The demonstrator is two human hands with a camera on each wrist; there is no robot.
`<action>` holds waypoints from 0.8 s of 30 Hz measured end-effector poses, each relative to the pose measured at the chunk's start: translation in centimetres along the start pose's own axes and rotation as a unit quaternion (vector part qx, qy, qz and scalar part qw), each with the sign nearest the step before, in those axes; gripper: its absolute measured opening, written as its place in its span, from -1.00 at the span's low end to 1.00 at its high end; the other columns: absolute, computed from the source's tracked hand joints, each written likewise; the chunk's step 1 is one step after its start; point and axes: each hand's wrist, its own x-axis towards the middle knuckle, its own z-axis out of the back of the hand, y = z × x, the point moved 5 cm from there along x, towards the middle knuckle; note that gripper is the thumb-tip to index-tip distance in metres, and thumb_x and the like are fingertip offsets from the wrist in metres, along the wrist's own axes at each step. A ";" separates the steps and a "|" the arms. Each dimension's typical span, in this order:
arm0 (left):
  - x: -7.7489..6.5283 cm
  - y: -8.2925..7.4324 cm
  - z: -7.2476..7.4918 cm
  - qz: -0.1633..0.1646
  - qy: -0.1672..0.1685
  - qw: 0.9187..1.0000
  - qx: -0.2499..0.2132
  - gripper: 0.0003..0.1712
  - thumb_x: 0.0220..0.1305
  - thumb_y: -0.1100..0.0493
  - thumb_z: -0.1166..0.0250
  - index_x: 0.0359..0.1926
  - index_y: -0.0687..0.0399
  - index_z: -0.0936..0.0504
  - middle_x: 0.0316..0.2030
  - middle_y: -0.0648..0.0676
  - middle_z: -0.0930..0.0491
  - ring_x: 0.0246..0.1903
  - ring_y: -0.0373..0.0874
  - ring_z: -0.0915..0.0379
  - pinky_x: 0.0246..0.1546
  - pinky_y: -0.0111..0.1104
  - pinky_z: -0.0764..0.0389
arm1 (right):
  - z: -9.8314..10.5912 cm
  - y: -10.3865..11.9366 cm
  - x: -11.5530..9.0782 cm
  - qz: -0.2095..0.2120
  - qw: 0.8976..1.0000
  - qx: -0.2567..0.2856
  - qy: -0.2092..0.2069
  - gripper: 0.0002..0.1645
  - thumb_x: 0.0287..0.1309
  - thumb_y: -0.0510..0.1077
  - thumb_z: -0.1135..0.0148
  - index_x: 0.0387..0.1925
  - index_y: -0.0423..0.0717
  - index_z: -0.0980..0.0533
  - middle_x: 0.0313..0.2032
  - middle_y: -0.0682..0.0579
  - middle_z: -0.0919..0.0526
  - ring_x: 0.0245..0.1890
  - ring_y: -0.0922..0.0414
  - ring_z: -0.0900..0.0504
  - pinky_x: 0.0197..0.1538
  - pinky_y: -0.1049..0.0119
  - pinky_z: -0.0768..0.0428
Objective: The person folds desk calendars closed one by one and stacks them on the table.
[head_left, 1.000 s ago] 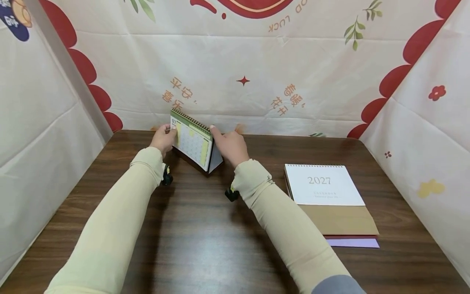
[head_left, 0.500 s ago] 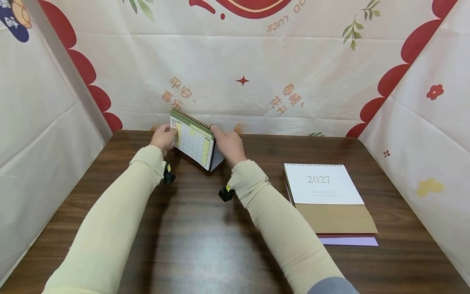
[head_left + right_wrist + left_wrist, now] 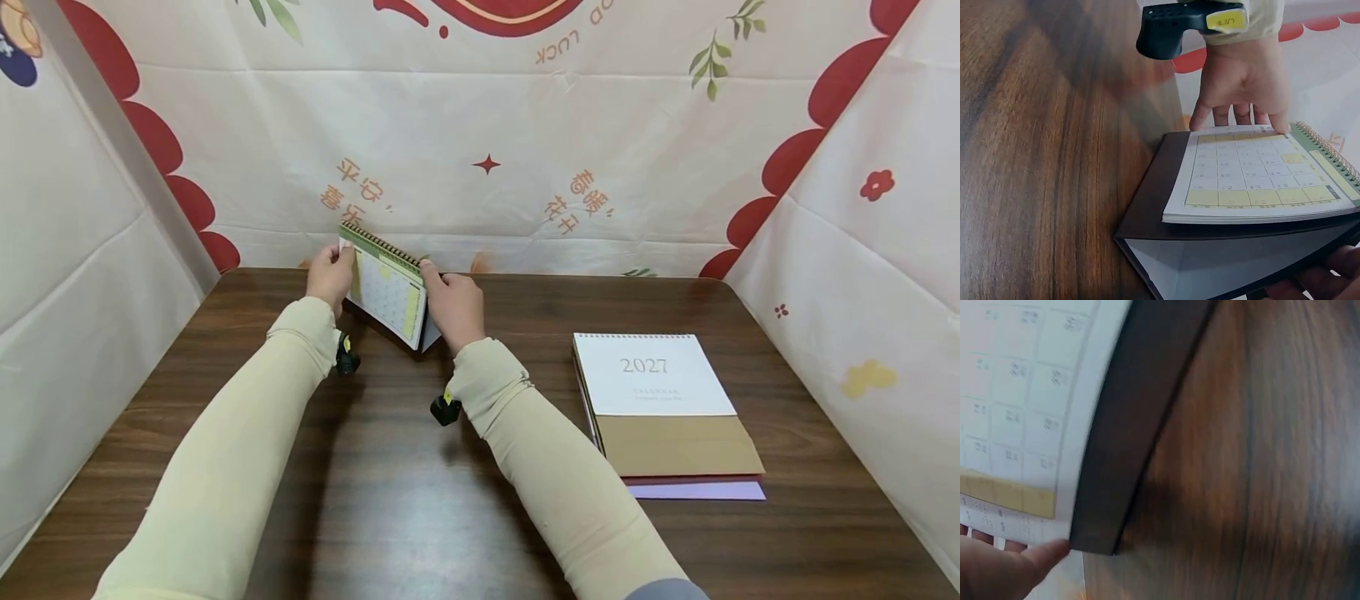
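A green-topped spiral desk calendar (image 3: pixel 386 287) stands tent-like and angled toward the back left of the table. My left hand (image 3: pixel 328 273) grips its left side edge, thumb on the front page and fingers behind. At the upper right corner by the coil, my right hand (image 3: pixel 456 307) holds the calendar with its thumb on top. In the right wrist view the dark stand (image 3: pixel 1160 178) shows its pale open inside, and right-hand fingers (image 3: pixel 1329 278) lie behind the near edge. The left wrist view shows the dark base strip (image 3: pixel 1129 425) below the pages.
To the right on the wooden table (image 3: pixel 420 517) lies a white 2027 calendar (image 3: pixel 652 375) with a brown board (image 3: pixel 678 446) and a purple edge (image 3: pixel 701 491) under it. A printed cloth (image 3: pixel 487 108) hangs behind the table's back edge.
The head view has shifted slightly. My left hand has moved a little up the calendar's edge. My right wrist has swung slightly left and nearer, the hand staying at the corner.
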 end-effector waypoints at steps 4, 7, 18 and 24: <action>0.0 0.2 0.2 -0.012 -0.005 1.000 0.006 -0.43 0.52 -0.20 0.05 0.16 0.21 -0.42 -0.02 0.07 -0.35 -0.04 -0.08 -0.25 -0.03 -0.29 -0.32 | -0.2 0.1 -0.3 0.007 1.000 0.002 -0.012 -0.27 0.37 0.36 0.02 -0.78 0.01 -0.26 -0.79 0.09 -0.23 -0.71 0.10 -0.21 -0.57 0.27 -0.23; -0.2 0.2 0.2 -0.012 0.005 1.000 0.010 -0.39 0.52 -0.22 0.06 0.23 0.19 -0.40 0.06 0.09 -0.36 0.03 -0.07 -0.25 0.06 -0.25 -0.32 | -0.2 0.1 -0.5 0.014 1.000 0.000 -0.015 -0.24 0.37 0.37 0.02 -0.80 0.01 -0.20 -0.81 0.10 -0.16 -0.75 0.12 -0.14 -0.60 0.28 -0.18; 0.0 0.5 0.3 -0.009 0.025 0.999 0.027 -0.32 0.49 -0.28 0.10 0.27 0.16 -0.38 0.14 0.12 -0.34 0.09 -0.03 -0.23 0.14 -0.19 -0.29 | -0.3 0.4 -1.3 0.036 0.998 0.035 -0.027 -0.24 0.36 0.31 -0.06 -0.84 0.02 -0.17 -0.85 0.13 -0.09 -0.78 0.15 -0.03 -0.64 0.30 -0.05; 0.0 0.8 0.1 -0.014 0.028 0.999 0.032 -0.32 0.50 -0.28 0.12 0.25 0.18 -0.39 0.11 0.13 -0.34 0.07 -0.02 -0.23 0.11 -0.20 -0.30 | -0.6 0.2 -1.6 0.023 0.998 0.046 -0.032 -0.25 0.35 0.35 -0.04 -0.82 0.02 -0.22 -0.79 0.13 -0.28 -0.74 0.13 -0.15 -0.61 0.28 -0.13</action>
